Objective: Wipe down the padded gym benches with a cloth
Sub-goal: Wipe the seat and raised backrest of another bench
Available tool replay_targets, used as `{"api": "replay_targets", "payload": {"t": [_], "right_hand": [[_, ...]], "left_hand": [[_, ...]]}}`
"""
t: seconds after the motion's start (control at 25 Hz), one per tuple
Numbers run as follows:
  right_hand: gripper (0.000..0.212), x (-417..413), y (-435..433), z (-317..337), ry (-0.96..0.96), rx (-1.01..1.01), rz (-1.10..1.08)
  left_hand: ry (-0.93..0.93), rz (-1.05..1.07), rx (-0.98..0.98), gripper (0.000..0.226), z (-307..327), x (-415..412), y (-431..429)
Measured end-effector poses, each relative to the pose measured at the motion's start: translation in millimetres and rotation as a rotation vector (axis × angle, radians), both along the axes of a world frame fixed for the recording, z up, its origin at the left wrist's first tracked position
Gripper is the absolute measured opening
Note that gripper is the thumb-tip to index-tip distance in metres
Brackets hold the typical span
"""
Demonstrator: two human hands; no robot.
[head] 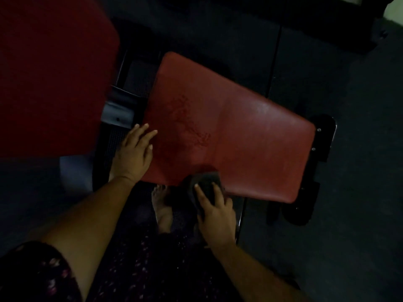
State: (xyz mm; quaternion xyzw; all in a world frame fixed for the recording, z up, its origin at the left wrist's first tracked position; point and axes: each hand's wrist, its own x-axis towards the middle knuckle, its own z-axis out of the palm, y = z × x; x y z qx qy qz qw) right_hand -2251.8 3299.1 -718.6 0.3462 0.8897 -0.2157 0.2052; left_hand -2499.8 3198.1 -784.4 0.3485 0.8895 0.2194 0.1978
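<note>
Dim room, dark grey matted floor (359, 192), thin seam (275, 62) between mats, pale wall patch (395, 8) at top right

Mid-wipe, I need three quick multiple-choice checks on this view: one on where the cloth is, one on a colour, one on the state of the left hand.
1. Where is the cloth on the seat pad?
A) at the edge nearest the person
B) at the far corner
C) on the floor

2. What colour is the seat pad?
A) blue
B) red
C) white

3. How is the left hand?
A) gripping the cloth
B) a fist in the air
C) fingers straight, resting on the pad

Answers:
1 A: the right hand holds the cloth against the near edge.
2 B: the padding shows red.
3 C: its flat fingers lie on the pad's left end, apart from the cloth.
</note>
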Motion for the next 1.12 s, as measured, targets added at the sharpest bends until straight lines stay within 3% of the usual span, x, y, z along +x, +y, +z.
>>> {"api": "replay_targets", "payload": {"t": [0.16, 0.28, 0.44, 0.6, 0.88, 1.0, 1.12], "right_hand": [[0.085, -44, 66, -7, 0.117, 0.132, 0.337], [0.068, -108, 161, -7, 0.029, 0.274, 0.171], [0.066, -173, 237, 0, -0.121, 0.386, 0.017], [0.07, -153, 171, 0, -0.109, 0.284, -0.017], [0.09, -46, 1, -2, -0.067, 0.063, 0.343], [0.09, -54, -2, -1, -0.009, 0.009, 0.557], [0.088, -95, 63, -8, 0.03, 0.09, 0.688]], "left_hand": [[-0.094, -0.078, -0.124, 0.066, 0, 3, -17], [-0.088, -0.108, -0.117, 0.065, -2, 1, -19], [-0.116, -0.086, -0.168, 0.065, -1, 5, -14], [-0.161, -0.107, -0.209, 0.066, 8, 11, -12], [-0.202, -0.094, -0.286, 0.064, 11, -7, -26], [-0.213, -0.129, -0.348, 0.065, 10, -7, -34], [-0.201, -0.15, -0.377, 0.081, 14, 2, -30]]}}
